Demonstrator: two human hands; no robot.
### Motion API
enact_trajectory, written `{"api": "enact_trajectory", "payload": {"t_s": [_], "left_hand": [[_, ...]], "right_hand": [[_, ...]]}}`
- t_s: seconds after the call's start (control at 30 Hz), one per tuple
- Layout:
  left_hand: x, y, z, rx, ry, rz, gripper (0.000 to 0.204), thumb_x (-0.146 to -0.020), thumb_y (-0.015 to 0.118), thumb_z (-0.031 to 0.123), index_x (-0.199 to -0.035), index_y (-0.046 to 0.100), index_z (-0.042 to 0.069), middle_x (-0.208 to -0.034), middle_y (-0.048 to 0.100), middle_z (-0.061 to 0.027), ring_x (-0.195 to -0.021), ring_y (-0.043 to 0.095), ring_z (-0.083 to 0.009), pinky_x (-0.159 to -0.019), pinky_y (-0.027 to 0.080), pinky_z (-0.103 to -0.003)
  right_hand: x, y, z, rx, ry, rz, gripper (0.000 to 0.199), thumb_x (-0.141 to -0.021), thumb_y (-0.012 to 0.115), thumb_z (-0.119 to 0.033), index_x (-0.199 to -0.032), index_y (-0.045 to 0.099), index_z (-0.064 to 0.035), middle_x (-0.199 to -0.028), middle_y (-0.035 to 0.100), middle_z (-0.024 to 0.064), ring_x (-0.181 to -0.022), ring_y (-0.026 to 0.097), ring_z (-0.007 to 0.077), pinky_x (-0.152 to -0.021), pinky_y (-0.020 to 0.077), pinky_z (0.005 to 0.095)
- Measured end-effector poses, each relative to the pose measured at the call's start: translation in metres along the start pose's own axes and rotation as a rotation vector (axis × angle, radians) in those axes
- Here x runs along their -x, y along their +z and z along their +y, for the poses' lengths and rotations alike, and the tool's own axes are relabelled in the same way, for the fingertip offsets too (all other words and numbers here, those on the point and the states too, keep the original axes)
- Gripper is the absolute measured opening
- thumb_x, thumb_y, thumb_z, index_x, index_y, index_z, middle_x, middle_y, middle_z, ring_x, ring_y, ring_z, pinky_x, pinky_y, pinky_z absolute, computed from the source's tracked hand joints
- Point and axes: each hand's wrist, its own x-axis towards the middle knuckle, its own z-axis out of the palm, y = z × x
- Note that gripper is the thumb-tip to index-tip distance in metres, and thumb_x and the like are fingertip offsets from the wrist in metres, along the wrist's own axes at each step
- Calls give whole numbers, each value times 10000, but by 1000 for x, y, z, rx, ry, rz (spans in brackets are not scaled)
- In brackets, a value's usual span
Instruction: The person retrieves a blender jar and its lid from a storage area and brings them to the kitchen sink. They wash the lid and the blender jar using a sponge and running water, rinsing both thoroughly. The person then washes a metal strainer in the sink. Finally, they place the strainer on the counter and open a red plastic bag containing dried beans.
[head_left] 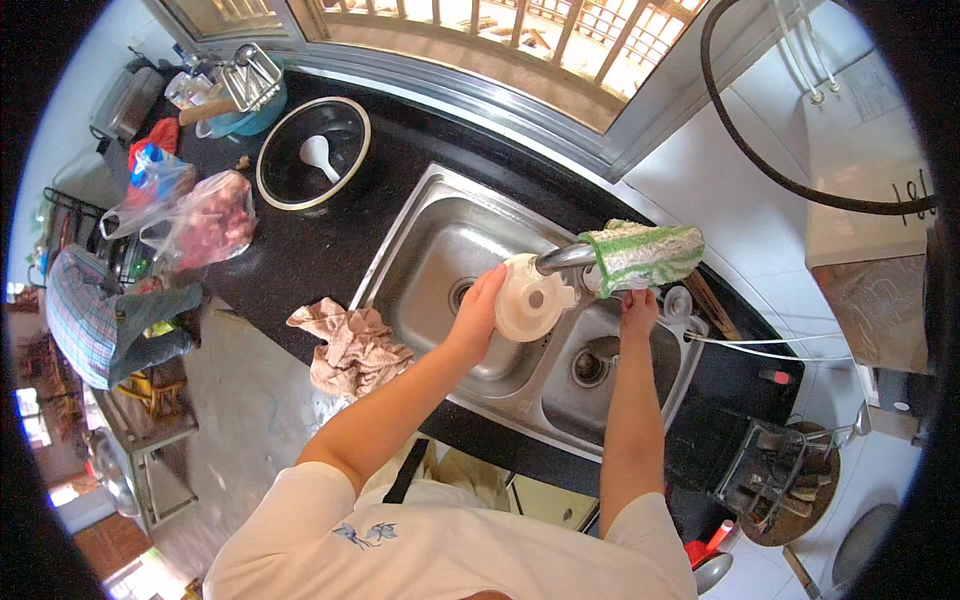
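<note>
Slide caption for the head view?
Left hand holds a round cream plastic piece near the curved metal faucet; right hand beside a green and white cloth.

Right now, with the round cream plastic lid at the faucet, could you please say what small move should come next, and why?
Perhaps adjust the faucet with the right hand: it is at the edge of the green-and-white towel draped there, while the left hand holds the lid by the spout tip. I cannot tell whether water is running.
</note>
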Motion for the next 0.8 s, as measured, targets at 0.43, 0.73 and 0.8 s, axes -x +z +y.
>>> {"api": "enact_trajectory", "payload": {"t_s": [0.43,0.73,0.8], "left_hand": [[0,-9,-6,-42,30,109,479,-948,503,411,-1226,529,22,-1117,596,-66,-1041,533,-143,-924,397,-286],[0,-12,-8,-43,29,97,433,-950,499,419,-1177,555,55,-1078,597,-46,-1004,530,-124,-907,389,-269],[0,-11,-9,-37,36,54,425,-952,496,421,-1163,557,57,-1070,596,-42,-999,527,-116,-903,389,-267]], "right_hand": [[3,15,-11,33,230,295,267,-893,635,-308,-867,492,-83,-627,463,11,-422,357,101,-346,243,265],[5,24,-15,123,211,291,133,-886,602,-162,-842,527,-61,-594,444,-5,-405,320,89,-343,212,262],[1,15,-11,111,193,261,162,-896,604,-196,-852,530,-59,-591,445,-4,-404,325,90,-343,217,264]]}}
